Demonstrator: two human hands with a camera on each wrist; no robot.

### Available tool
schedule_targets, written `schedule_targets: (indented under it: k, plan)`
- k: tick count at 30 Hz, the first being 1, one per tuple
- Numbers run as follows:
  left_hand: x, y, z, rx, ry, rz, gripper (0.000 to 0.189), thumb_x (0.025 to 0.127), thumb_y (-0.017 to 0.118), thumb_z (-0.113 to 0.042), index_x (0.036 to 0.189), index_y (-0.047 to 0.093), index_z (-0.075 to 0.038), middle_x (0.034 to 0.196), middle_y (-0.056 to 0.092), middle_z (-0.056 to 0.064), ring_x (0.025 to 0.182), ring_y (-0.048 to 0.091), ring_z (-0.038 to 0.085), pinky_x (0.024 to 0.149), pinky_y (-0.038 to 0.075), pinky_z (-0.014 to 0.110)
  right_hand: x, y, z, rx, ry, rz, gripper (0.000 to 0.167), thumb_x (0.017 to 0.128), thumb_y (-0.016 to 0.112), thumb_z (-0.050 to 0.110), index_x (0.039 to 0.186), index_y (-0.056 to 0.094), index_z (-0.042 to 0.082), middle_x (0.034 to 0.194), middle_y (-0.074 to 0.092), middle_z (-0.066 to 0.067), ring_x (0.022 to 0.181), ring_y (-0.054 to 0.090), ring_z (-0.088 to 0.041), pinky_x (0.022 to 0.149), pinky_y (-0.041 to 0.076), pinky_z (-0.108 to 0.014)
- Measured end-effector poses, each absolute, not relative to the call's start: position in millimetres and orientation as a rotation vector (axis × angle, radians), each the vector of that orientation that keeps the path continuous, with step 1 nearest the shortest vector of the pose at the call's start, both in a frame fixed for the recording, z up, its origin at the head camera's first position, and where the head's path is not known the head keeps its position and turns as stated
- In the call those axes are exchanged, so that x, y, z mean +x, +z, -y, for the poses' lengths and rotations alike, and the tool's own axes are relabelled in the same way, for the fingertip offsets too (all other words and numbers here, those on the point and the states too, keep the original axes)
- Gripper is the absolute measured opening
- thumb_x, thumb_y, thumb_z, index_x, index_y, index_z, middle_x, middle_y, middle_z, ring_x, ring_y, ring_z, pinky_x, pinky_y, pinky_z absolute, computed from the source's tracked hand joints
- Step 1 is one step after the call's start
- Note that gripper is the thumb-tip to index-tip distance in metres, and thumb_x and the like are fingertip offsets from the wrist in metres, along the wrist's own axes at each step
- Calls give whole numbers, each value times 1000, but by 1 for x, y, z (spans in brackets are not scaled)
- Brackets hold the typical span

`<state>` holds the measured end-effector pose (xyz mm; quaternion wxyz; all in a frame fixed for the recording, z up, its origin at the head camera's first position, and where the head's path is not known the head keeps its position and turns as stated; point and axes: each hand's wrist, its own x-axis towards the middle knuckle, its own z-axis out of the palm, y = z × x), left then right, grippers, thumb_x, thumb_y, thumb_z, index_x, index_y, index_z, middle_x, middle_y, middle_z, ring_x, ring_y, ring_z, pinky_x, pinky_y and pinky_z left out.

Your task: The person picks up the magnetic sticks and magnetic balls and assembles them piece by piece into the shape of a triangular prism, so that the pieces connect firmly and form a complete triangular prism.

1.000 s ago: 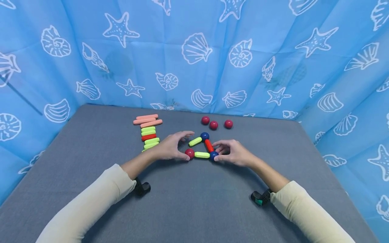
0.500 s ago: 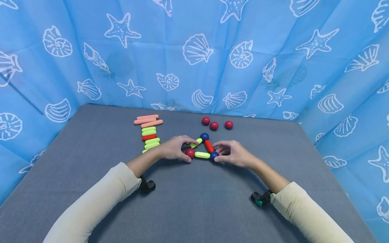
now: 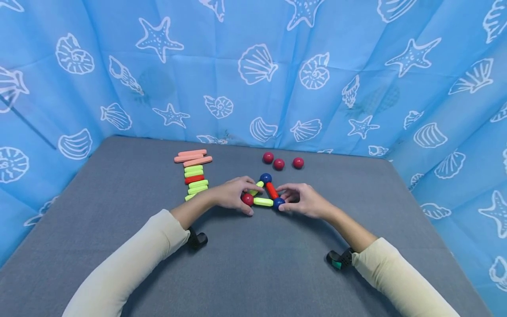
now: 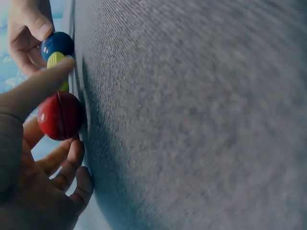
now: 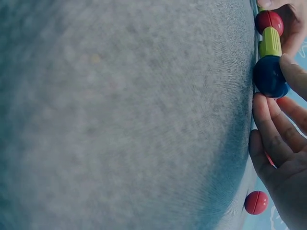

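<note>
A small frame of magnetic rods and balls lies between the hands. In it are a red ball [image 3: 247, 199], a front yellow-green rod [image 3: 263, 202], a near blue ball [image 3: 279, 203], a red rod [image 3: 272, 190] and a far blue ball [image 3: 266, 178]. Another yellow-green rod [image 3: 259, 185] slants from the far blue ball towards the red ball, its near end hidden by fingers. My left hand [image 3: 233, 193] curls round the red ball, thumb in front, a finger over the slanted rod. My right hand [image 3: 305, 200] pinches the near blue ball between thumb and fingers.
Several yellow-green rods [image 3: 193, 173] lie in a column at left with one red rod [image 3: 194, 179]. Behind them are salmon rods [image 3: 197, 161]. Loose red balls [image 3: 279, 164] sit at the back of the grey table [image 3: 257, 264], before a blue curtain [image 3: 222, 66].
My left hand has moved right and its finger has come down over the slanted rod, whose near end has swung towards the red ball. My right hand has stayed on the near blue ball.
</note>
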<state>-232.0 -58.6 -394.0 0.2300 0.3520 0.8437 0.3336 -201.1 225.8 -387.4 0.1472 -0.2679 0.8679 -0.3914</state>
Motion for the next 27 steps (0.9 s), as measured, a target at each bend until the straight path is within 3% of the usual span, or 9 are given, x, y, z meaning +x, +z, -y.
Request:
schedule_targets:
  k: [12,18,27]
  plan:
    - [-233,-394,63,959,1017,-2335,57,84,79,-20,138,60,-17,137,48,9,121,45,26,97,46,40,-202,-388,-225,-799,-1135,-2498,48,88,76,14,130,60,-1,107,69,-9,97,66,-20,87,54,-32]
    - [-232,-395,70,969,1034,-2324,64,84,80,-22,142,55,-17,138,49,7,123,49,25,99,46,41,-203,-389,-223,-792,-1125,-2500,47,88,76,15,130,60,0,108,68,-9,97,65,-20,88,54,-37]
    - [-224,-394,74,954,1126,-2355,53,86,78,-10,136,59,-7,121,65,9,104,61,20,93,52,34,-202,-389,-225,-841,-1110,-2516,53,88,77,19,134,58,1,117,66,-12,95,63,-22,82,54,-35]
